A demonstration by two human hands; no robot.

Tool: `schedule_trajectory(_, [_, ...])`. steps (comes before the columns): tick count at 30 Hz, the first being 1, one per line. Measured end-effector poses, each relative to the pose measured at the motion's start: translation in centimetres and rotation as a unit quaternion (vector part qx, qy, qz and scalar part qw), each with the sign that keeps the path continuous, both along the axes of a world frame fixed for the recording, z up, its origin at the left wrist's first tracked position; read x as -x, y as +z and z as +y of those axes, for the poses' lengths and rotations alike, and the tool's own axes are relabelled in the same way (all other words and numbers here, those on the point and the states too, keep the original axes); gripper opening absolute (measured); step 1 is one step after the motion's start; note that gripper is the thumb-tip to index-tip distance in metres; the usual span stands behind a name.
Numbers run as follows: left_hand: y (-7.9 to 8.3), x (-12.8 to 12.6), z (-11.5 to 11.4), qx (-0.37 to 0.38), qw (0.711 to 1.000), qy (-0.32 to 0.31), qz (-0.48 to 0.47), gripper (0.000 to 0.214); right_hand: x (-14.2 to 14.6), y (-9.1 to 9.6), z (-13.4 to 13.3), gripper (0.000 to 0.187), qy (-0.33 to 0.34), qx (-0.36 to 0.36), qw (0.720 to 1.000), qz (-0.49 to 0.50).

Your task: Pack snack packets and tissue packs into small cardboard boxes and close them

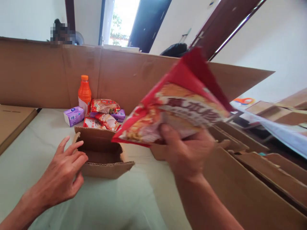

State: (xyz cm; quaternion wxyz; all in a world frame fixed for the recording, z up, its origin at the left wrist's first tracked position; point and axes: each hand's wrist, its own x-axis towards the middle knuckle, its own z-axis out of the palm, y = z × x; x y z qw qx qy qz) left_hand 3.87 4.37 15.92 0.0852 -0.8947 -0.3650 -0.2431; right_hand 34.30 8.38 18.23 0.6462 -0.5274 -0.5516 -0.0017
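My right hand (187, 150) grips a red snack bag (177, 108), held up tilted with its printed front facing me. At the left, my left hand (66, 169) is beside the small open cardboard box (107, 169), its fingers spread near the left rim. It holds nothing; whether a fingertip touches the cardboard I cannot tell. Behind the box stands an orange drink bottle (84, 95). Next to it lie a purple tissue pack (74, 116) and several small food packets (105, 106), with a second purple pack (120, 115) partly covered by them.
A tall cardboard panel (124, 76) closes off the back. Flat cardboard (14, 124) lies at the left edge. More cardboard boxes (249, 185) fill the right side, with orange-handled scissors (244, 101) beyond. A person (62, 33), blurred out, is behind the panel.
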Motion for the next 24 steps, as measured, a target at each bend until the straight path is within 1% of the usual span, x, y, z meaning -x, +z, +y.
schedule_trajectory(2, [-0.4, -0.2, -0.1, -0.015, 0.999, 0.036, 0.005, 0.027, 3.0, 0.3, 0.6, 0.023, 0.058, -0.001, 0.995, -0.085])
schedule_trajectory(4, [-0.7, -0.2, -0.3, -0.033, 0.996, 0.077, 0.008, 0.022, 4.8, 0.1, 1.0, 0.018, 0.117, -0.003, 0.973, -0.198])
schedule_trajectory(6, [-0.9, -0.1, -0.4, -0.045, 0.993, 0.104, 0.015, 0.019, 5.3, 0.0, 1.1, 0.017, 0.16, -0.01, 0.933, -0.323])
schedule_trajectory(8, [-1.0, 0.2, -0.6, -0.05, 0.993, 0.107, 0.023, 0.018, 5.0, 0.7, 0.7, 0.021, 0.173, -0.004, 0.883, -0.436])
schedule_trajectory(10, [-1.1, 0.4, -0.7, -0.05, 0.993, 0.101, 0.025, 0.018, 4.7, 1.9, 0.2, 0.023, 0.174, 0.037, 0.833, -0.524])
schedule_trajectory(12, [-1.2, 0.6, -0.7, -0.047, 0.994, 0.098, 0.015, 0.017, 5.2, 2.9, 0.2, 0.022, 0.172, 0.108, 0.783, -0.588])
schedule_trajectory(14, [-1.4, 0.6, -0.7, -0.044, 0.995, 0.091, -0.003, 0.017, 6.5, 3.2, 0.9, 0.02, 0.188, 0.19, 0.726, -0.634])
schedule_trajectory(16, [-1.5, 0.6, -0.7, -0.039, 0.996, 0.079, -0.024, 0.017, 8.4, 2.4, 2.2, 0.017, 0.223, 0.253, 0.671, -0.66])
schedule_trajectory(17, [-1.6, 0.5, -0.6, -0.036, 0.996, 0.073, -0.034, 0.017, 9.4, 1.8, 3.0, 0.018, 0.244, 0.273, 0.648, -0.668])
schedule_trajectory(19, [-1.7, 0.5, -0.6, -0.025, 0.997, 0.064, -0.046, 0.017, 11.0, 0.6, 4.3, 0.019, 0.282, 0.296, 0.611, -0.678])
schedule_trajectory(21, [-1.9, 0.6, -0.5, -0.013, 0.997, 0.053, -0.055, 0.018, 11.6, -0.2, 5.2, 0.017, 0.315, 0.315, 0.577, -0.685])
schedule_trajectory(22, [-2.0, 0.7, -0.6, -0.008, 0.997, 0.046, -0.062, 0.018, 11.4, -0.4, 5.4, 0.016, 0.332, 0.32, 0.565, -0.684])
schedule_trajectory(23, [-2.2, 0.8, -0.6, -0.003, 0.997, 0.04, -0.072, 0.019, 10.8, -0.3, 5.4, 0.016, 0.347, 0.32, 0.564, -0.677])
schedule_trajectory(24, [-2.4, 1.0, -0.6, 0.002, 0.996, 0.037, -0.086, 0.02, 9.9, -0.1, 5.2, 0.017, 0.358, 0.313, 0.581, -0.66])
